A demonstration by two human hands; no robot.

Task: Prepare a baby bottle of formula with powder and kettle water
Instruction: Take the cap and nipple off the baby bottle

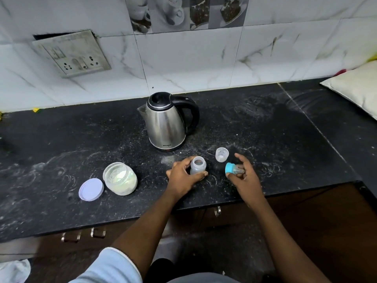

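Lower centre: topple risk
Left hand grips clear plastic bottle; right hand holds teal-ringed teat; slack grip could tip bottle.

Socket plate on tiled wall; pale cushion far right on counter; cabinet handles below.

White wall tiles at the top carry grey veins. The black speckled stone counter is smeared white. Centre: silver steel kettle, black lid and handle. Lower left: clear plastic jar, cream powder, lilac round lid. Below the kettle: frosted translucent baby bottle, teal screw ring.
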